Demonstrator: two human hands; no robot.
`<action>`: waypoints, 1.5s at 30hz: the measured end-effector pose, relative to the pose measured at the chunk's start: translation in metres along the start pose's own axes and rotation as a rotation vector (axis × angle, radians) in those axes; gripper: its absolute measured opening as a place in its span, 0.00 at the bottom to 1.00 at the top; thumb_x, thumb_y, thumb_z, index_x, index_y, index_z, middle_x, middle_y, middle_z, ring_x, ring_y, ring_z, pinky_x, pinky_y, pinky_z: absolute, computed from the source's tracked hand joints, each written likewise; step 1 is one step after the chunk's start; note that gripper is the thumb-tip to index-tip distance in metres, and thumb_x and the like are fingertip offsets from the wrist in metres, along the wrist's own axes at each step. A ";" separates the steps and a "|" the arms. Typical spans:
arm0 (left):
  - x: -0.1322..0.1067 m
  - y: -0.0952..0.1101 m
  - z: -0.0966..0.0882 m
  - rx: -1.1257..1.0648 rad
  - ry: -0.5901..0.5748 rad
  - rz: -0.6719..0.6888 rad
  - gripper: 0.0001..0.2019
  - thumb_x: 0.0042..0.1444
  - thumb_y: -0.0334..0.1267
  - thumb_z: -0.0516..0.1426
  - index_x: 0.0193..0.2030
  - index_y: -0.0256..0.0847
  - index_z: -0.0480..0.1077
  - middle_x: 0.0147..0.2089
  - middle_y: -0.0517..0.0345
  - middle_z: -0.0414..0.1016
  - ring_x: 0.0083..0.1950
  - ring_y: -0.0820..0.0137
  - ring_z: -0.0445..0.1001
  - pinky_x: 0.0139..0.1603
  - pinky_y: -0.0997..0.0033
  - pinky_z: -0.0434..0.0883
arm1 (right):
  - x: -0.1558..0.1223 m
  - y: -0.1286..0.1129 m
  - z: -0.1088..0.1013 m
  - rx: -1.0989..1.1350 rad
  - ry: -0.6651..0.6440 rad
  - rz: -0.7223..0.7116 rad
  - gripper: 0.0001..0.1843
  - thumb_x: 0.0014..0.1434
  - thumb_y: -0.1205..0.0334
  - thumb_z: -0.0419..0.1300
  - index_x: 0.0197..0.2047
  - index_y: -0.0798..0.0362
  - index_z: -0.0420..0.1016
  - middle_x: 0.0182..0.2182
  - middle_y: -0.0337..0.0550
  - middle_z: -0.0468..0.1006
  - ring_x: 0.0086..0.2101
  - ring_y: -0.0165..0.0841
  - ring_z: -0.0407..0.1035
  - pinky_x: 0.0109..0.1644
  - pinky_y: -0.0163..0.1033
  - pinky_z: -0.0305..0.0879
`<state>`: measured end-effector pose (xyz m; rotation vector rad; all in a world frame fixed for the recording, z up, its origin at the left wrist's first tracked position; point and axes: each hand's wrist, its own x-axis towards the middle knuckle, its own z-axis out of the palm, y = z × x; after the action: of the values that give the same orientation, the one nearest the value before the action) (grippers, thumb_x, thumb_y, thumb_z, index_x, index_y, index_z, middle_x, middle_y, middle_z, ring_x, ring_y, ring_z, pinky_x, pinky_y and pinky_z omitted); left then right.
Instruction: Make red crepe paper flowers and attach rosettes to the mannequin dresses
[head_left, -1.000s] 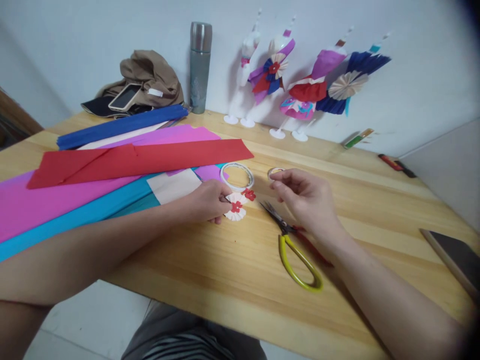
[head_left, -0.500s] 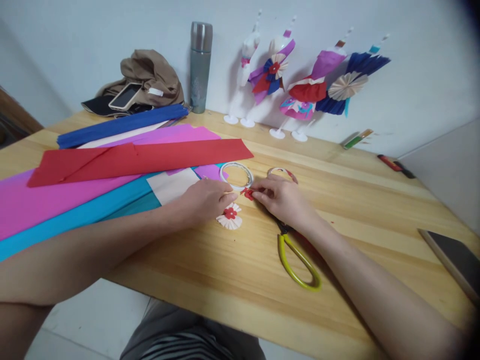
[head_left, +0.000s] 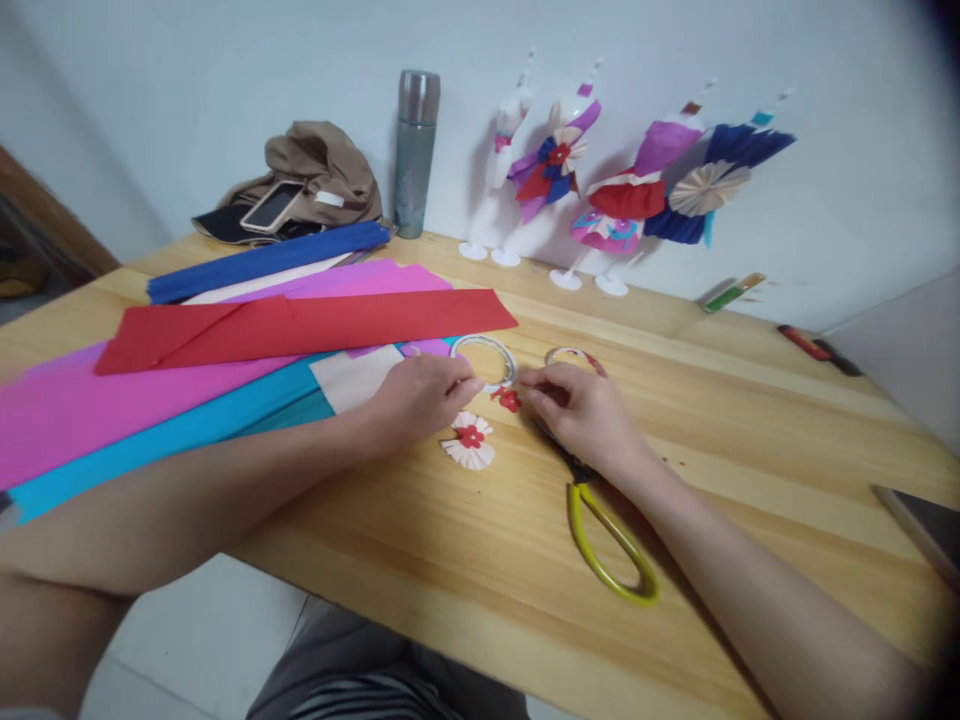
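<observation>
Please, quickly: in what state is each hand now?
Left hand: curled near white ring; any hold unclear.
Right hand: curled near loose red flower; any hold unclear.

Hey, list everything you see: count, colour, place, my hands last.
Fan piece: one, cream and red, centre
Loose flower: one, red, beside fan piece
Tape ring: one, white, beyond fan piece
Scissors: one pair, yellow handle, right
Smaller ring: one, whitish, beyond scissors
Paper sheets: several, red, pink, blue, teal, cream, left
Cloth heap: one, brown, back left
Phone: one, dark, on cloth heap
Flask: one, greyish, back centre
Dressed figures: four, multicoloured, back right
Slim item: one, green, back right
Small items: uncertain count, red and black, right
Device: one, dark, right edge
Table: one, tan, centre
Wall: one, whitish, behind
Floor tiles: several, pale, below
Clothing: some, grey, bottom
Left hand: one, beside tape ring
Right hand: one, over scissors
</observation>
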<state>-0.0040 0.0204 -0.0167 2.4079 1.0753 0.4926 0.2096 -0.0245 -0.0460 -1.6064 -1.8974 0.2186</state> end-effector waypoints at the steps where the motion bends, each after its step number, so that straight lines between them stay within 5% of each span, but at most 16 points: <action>1: -0.001 0.000 0.000 0.070 -0.010 0.024 0.17 0.62 0.37 0.49 0.22 0.37 0.62 0.22 0.62 0.61 0.27 0.75 0.57 0.29 0.71 0.48 | -0.001 -0.002 0.000 0.015 0.011 -0.005 0.06 0.54 0.67 0.59 0.32 0.53 0.79 0.25 0.42 0.78 0.24 0.33 0.67 0.29 0.39 0.62; 4: -0.005 0.001 0.002 0.293 -0.007 0.104 0.15 0.64 0.38 0.47 0.33 0.35 0.71 0.32 0.52 0.74 0.32 0.70 0.68 0.28 0.71 0.50 | -0.003 -0.010 0.000 0.077 0.025 -0.043 0.06 0.56 0.67 0.59 0.32 0.52 0.78 0.24 0.42 0.78 0.22 0.32 0.68 0.27 0.39 0.62; 10: -0.010 0.000 0.004 0.600 -0.036 0.249 0.11 0.60 0.28 0.48 0.35 0.34 0.72 0.33 0.47 0.74 0.30 0.63 0.73 0.23 0.71 0.54 | -0.013 -0.039 -0.003 0.177 0.046 -0.164 0.06 0.58 0.67 0.60 0.35 0.49 0.77 0.27 0.42 0.79 0.27 0.34 0.71 0.31 0.42 0.67; 14: -0.010 -0.002 0.007 0.650 0.033 0.319 0.14 0.58 0.23 0.45 0.34 0.34 0.71 0.30 0.47 0.73 0.29 0.63 0.73 0.22 0.69 0.55 | -0.020 -0.068 -0.009 0.244 0.094 -0.251 0.07 0.60 0.68 0.60 0.41 0.48 0.76 0.28 0.41 0.77 0.29 0.33 0.71 0.32 0.41 0.69; 20: -0.018 0.007 0.009 0.532 0.042 0.348 0.06 0.59 0.32 0.53 0.37 0.37 0.72 0.36 0.49 0.75 0.34 0.64 0.73 0.27 0.68 0.57 | -0.028 -0.099 -0.009 0.075 0.183 -0.524 0.15 0.59 0.70 0.62 0.50 0.51 0.72 0.40 0.50 0.77 0.40 0.38 0.72 0.42 0.45 0.72; 33: -0.020 0.013 0.018 0.501 0.061 0.303 0.10 0.59 0.28 0.49 0.35 0.38 0.71 0.33 0.49 0.76 0.34 0.62 0.74 0.29 0.64 0.59 | -0.024 -0.102 -0.003 -0.212 0.331 -0.602 0.08 0.60 0.71 0.60 0.41 0.53 0.77 0.30 0.48 0.77 0.31 0.36 0.68 0.31 0.42 0.64; 39: -0.023 0.026 0.010 0.543 -0.027 0.264 0.10 0.60 0.27 0.50 0.39 0.36 0.72 0.36 0.50 0.77 0.36 0.62 0.75 0.27 0.66 0.59 | -0.030 -0.092 -0.003 -0.156 0.319 -0.651 0.10 0.59 0.76 0.59 0.41 0.55 0.76 0.31 0.49 0.77 0.30 0.35 0.68 0.31 0.42 0.64; 45: -0.026 0.020 0.019 0.477 0.016 0.316 0.10 0.59 0.24 0.49 0.36 0.36 0.72 0.34 0.47 0.76 0.36 0.61 0.73 0.29 0.65 0.60 | -0.034 -0.092 -0.004 0.038 0.273 -0.575 0.12 0.60 0.76 0.58 0.45 0.53 0.74 0.32 0.47 0.76 0.31 0.34 0.70 0.33 0.41 0.69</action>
<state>0.0010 -0.0166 -0.0251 3.0250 0.8965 0.3877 0.1380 -0.0798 -0.0087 -0.9497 -2.0259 -0.1968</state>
